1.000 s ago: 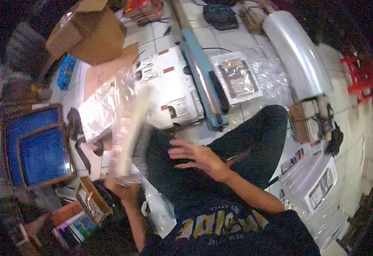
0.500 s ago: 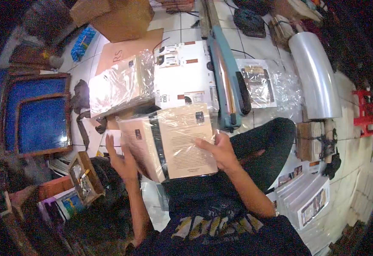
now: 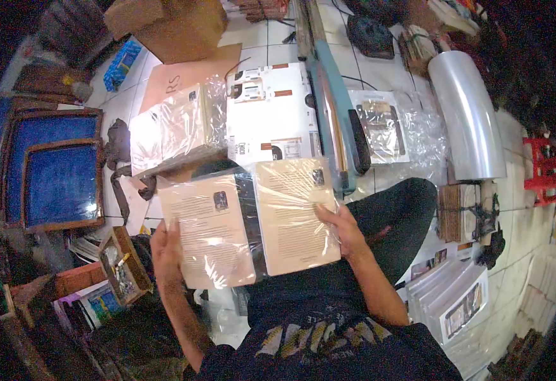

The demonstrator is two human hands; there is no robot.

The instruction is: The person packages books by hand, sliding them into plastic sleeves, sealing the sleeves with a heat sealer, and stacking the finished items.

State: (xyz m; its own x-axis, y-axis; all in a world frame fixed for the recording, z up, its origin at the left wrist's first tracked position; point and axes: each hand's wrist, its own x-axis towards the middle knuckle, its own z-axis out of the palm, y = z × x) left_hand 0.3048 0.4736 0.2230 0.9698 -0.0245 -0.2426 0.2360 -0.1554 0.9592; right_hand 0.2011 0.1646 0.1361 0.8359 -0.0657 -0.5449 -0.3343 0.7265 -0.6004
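Observation:
Two beige books in one clear plastic bag (image 3: 252, 219) lie flat over my lap, back covers up, a dark gap between them. My left hand (image 3: 165, 247) grips the bag's left edge at the left book (image 3: 207, 232). My right hand (image 3: 343, 227) presses on the right edge of the right book (image 3: 296, 216). I sit cross-legged on a tiled floor in dark trousers.
A teal heat sealer (image 3: 336, 114) lies beyond the books, beside a white stack (image 3: 268, 114) and a plastic-wrapped stack (image 3: 173, 127). A large film roll (image 3: 468, 114) lies right, a bagged book (image 3: 379, 127) near it. Blue framed screens (image 3: 59, 171) stand left, cardboard boxes (image 3: 170, 25) behind.
The bagged books, held upright on edge by my left hand a second ago, have been turned flat and spread side by side. My right hand came onto the right book.

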